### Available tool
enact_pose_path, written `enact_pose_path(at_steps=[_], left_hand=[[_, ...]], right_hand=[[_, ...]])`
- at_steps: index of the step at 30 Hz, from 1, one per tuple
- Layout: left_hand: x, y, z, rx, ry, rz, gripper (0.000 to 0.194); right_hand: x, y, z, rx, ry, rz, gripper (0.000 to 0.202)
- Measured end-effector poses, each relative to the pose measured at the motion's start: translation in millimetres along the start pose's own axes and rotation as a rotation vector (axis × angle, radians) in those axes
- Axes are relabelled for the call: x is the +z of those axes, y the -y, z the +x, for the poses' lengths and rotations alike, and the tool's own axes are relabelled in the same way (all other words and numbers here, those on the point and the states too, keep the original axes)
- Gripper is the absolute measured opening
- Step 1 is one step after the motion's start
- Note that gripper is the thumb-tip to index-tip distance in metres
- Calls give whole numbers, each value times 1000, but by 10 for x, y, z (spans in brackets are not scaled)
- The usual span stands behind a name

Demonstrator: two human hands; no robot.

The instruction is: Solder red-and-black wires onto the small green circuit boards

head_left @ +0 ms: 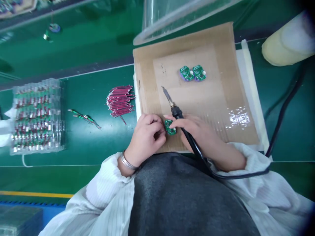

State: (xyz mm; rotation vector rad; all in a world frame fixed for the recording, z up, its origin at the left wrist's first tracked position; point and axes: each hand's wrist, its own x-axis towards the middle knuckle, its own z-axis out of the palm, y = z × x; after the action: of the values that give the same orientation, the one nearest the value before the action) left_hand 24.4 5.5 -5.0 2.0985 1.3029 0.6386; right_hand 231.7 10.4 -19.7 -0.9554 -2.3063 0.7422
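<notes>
Between my hands, near the cardboard's front edge, is a small green circuit board (pixel 170 127). My left hand (pixel 149 132) is closed at the board's left side, its fingertips pinched; whatever they hold is too small to make out. My right hand (pixel 200 132) is closed round a black soldering iron (pixel 177 113), whose metal tip points up and left over the cardboard (pixel 197 108). A finger of that hand also touches the board's right edge. Farther back on the cardboard, two more green boards (pixel 193 73) sit side by side.
Left of the cardboard lie a bundle of dark red wires (pixel 121 101) and several thin green and metal parts (pixel 84 117). Stacked clear trays (pixel 38 116) stand at far left. A clear bin (pixel 169 19), a pale cylinder (pixel 287 42) and the iron's black cable (pixel 285 109) are around the cardboard.
</notes>
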Motion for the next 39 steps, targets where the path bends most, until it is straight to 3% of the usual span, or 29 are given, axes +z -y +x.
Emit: enact_pose_path(at_steps=[3, 7, 14, 16, 18, 22, 27, 35, 37, 39], left_hand=[[-114, -22, -56, -16, -15, 53, 8], [-382, 75, -179, -95, -189, 117, 10], [-1193, 854, -579, -486, -428, 535, 12], [-1387, 1060, -663, -537, -406, 592, 14], [-1499, 1208, -685, -540, -311, 610, 12], [-1539, 1351, -598, -481, -93, 631, 8], [-1479, 1373, -482, -419, 17, 675, 8], [-1464, 1455, -503, -332, 63, 648, 7], [-1500, 1388, -515, -314, 34, 633, 10], [-1493, 1196, -502, -311, -47, 601, 10]], right_hand=[[9, -54, -5, -31, 74, 24, 33], [23, -71, -60, -53, 66, -110, 28], [115, -125, -64, -84, -102, -207, 21], [106, -107, -50, -86, -125, -184, 23], [102, -99, -49, -92, -132, -169, 24], [135, -137, -72, -103, -105, -176, 21], [142, -127, -66, -77, -100, -203, 20], [43, -48, -17, -18, -95, -119, 26], [35, -52, -20, 1, -98, -119, 24], [21, -44, -23, 4, -105, -115, 22]])
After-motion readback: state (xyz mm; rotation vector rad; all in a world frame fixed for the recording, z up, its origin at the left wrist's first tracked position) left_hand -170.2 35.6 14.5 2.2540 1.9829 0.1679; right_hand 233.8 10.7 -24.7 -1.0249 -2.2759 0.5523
